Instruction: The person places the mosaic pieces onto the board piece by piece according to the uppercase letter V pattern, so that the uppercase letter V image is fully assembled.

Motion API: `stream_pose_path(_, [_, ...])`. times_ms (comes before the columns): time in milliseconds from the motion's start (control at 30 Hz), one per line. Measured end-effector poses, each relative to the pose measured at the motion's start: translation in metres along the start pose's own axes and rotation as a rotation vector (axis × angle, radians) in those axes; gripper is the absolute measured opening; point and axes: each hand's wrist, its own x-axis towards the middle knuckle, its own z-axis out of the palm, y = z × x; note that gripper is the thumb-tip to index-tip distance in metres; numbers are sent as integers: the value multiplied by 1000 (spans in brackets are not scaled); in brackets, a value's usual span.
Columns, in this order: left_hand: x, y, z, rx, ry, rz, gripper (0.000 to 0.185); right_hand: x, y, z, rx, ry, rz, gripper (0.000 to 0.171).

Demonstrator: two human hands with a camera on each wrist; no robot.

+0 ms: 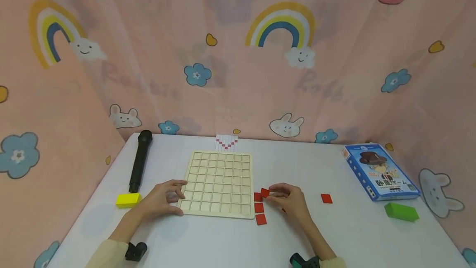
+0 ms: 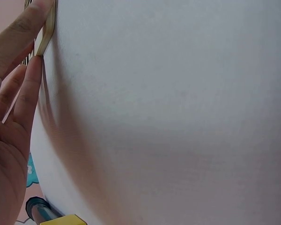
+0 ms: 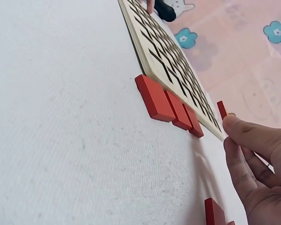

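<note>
Head view. Both wrist-worn devices sit at the bottom edge, nearest the lens. Left hand point(image 1: 163, 198) rests at the board's lower-left corner, fingers loosely bent, tips touching the rim of the wooden grid board point(image 1: 219, 184); whether it grips or merely steadies, cannot tell from here. Right hand point(image 1: 290, 199) lies just off the board's right edge, at 3 o'clock from the board, thumb and fingers pinching one red tile point(image 1: 265, 192). Three more red tiles point(image 1: 259, 207) lie in a short column along the board's right edge, running 12 to 6 o'clock, touching or nearly touching it. One stray red tile point(image 1: 326, 198) lies at 3 o'clock from the right hand, well apart. The right hand is the nearer to all the tiles; the empty cells lie at 9 o'clock from the pinched tile.

Left wrist view. Fingers point(image 2: 23, 93) lie straight against the board edge point(image 2: 46, 33), pressing it rather than curling round. The yellow block point(image 2: 65, 220) shows at the bottom edge.

Right wrist view. Row of tiles point(image 3: 171, 105) lies flat along the board point(image 3: 168, 56); the held tile point(image 3: 222, 109) stands on edge above the fingertips point(image 3: 243, 129). Another tile point(image 3: 214, 213) lies beneath the palm.

Elsewhere on the white table point(image 1: 208, 239): black cylinder point(image 1: 140, 160), blue box point(image 1: 379, 172), green block point(image 1: 401, 211).
</note>
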Motion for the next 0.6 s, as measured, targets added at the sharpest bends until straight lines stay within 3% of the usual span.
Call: stream_pose_path(600, [0, -8, -1, -57, -11, -2, 34, 6, -15, 33, 53, -48, -16, 25])
